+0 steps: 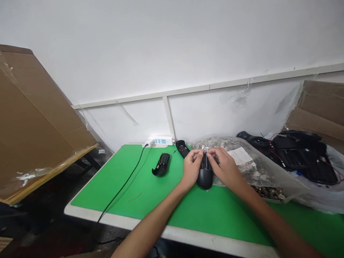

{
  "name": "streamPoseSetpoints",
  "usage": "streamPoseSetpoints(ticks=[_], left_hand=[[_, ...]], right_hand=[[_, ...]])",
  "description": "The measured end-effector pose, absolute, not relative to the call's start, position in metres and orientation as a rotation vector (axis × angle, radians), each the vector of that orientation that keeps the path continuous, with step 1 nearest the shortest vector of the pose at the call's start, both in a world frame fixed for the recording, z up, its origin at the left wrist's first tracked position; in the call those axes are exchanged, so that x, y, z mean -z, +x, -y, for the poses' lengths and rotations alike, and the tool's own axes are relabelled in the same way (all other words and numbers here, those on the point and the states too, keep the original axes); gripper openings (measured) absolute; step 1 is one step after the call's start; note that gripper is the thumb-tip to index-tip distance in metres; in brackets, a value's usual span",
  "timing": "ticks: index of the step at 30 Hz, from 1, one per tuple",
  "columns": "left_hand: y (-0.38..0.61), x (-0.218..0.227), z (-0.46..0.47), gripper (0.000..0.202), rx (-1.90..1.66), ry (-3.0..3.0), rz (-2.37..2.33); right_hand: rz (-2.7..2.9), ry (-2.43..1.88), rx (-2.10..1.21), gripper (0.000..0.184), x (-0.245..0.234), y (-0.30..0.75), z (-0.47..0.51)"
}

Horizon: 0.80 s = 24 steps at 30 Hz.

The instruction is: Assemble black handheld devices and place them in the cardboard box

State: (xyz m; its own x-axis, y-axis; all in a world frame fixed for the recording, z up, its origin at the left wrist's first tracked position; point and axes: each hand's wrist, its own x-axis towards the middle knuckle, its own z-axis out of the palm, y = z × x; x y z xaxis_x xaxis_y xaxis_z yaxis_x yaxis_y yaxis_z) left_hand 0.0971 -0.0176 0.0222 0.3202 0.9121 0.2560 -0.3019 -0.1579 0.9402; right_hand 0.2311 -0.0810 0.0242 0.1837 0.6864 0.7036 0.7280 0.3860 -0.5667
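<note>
My left hand (192, 165) and my right hand (223, 165) are closed on a black plastic casing (205, 179) with a rounded near end and a long hollow. Thumbs and fingers of both hands meet at its far end, where a small pale or shiny part (205, 147) shows; I cannot make out what it is. To the left, a similar black casing (161, 165) with thin red wires lies on the green tabletop (118, 190). Another black casing (182, 147) rests just beyond my left hand.
A white power strip (161, 141) with a black cord (126, 181) sits by the wall. A clear bag of small metal parts (258, 168) lies at right, beside piled black casings (298, 150). A scrap of thin wire (134, 197) lies at left. Cardboard (40, 122) stands further left.
</note>
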Motion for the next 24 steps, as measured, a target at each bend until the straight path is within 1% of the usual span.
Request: streamPoseSetpoints(ticks=[9,13,18,21,24], left_hand=[[0.097,-0.019,0.016,0.038,-1.182,1.294,-0.653],[0.098,-0.018,0.016,0.038,-1.172,1.271,-0.620],[0.097,-0.020,0.019,0.039,-1.182,1.299,-0.612],[0.096,-0.022,0.022,0.040,-1.193,1.338,-0.595],[0.095,-0.022,0.023,0.041,-1.199,1.352,-0.579]], right_hand=[[1.556,-1.350,0.069,0.011,-0.022,0.231,0.080],[1.477,-1.378,-0.007,0.009,-0.021,0.232,0.078],[1.360,-1.426,-0.264,0.029,-0.024,0.232,0.080],[1.371,-1.408,-0.364,0.034,-0.029,0.229,0.082],[1.382,-1.419,-0.358,0.036,-0.032,0.224,0.084]])
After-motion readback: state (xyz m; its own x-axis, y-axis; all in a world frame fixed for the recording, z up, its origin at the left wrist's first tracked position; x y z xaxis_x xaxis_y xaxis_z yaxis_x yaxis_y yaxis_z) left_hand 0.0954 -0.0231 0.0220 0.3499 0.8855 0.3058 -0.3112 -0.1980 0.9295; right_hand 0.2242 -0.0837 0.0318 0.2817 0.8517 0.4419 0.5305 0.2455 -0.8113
